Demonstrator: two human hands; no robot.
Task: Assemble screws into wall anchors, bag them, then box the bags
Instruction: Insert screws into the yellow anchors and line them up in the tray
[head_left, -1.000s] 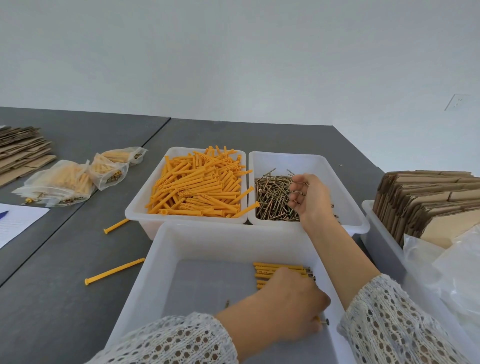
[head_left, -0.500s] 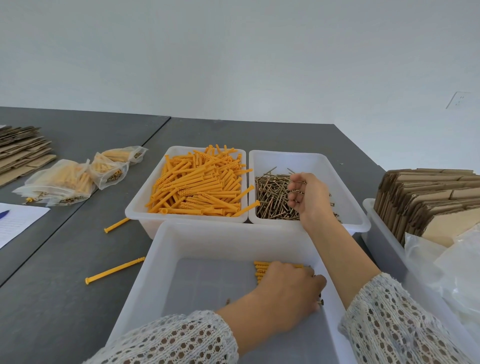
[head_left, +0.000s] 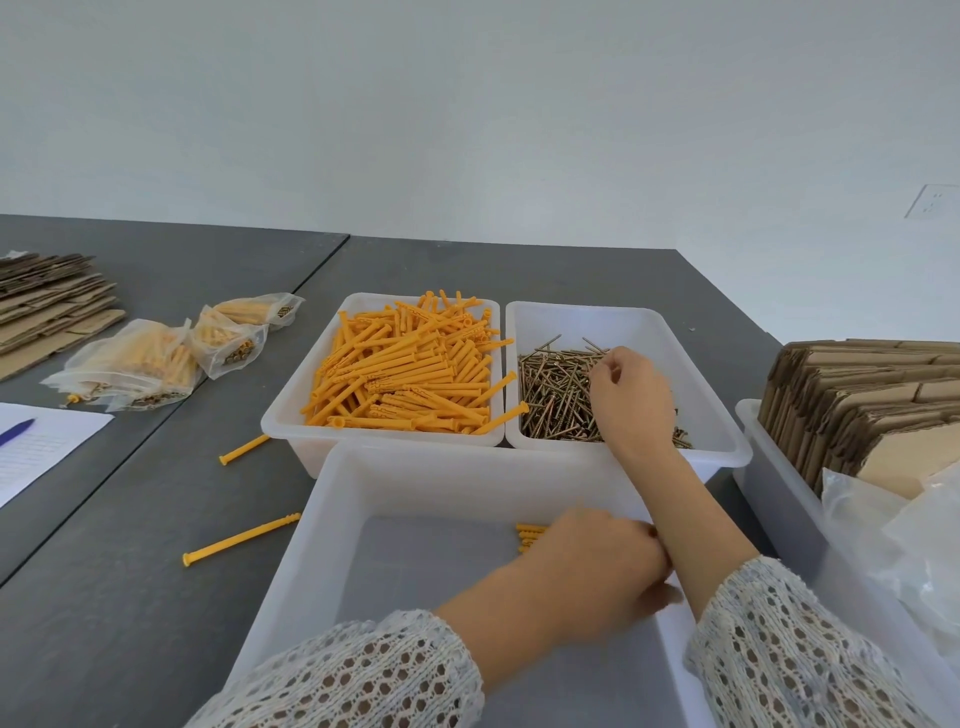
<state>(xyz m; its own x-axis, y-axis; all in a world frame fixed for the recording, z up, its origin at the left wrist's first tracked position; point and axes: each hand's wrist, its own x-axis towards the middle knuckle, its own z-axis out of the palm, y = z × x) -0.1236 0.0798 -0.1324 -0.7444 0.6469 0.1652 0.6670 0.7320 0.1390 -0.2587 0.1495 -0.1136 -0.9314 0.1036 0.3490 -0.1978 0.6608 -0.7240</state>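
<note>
My right hand (head_left: 628, 395) reaches palm-down into the white bin (head_left: 727, 448) of brass screws (head_left: 550, 395), its fingers curled into the pile and pinching screws. My left hand (head_left: 597, 571) lies in the near white bin (head_left: 332, 519), with curled fingers holding a small bundle of orange anchors (head_left: 530, 538). Only the bundle's left tips show. A third bin (head_left: 291, 422) at the back left is heaped with loose orange anchors (head_left: 415, 374).
Two loose anchors (head_left: 241, 538) (head_left: 244, 449) lie on the grey table left of the bins. Filled bags (head_left: 140, 364) and flat cardboard (head_left: 47, 301) sit far left by a paper sheet (head_left: 41, 447). Folded cartons (head_left: 857, 395) and clear bags (head_left: 909, 545) fill the right bin.
My right hand has turned over and dipped its fingers down into the screws. My left hand has slid right over the anchor bundle, hiding more of it.
</note>
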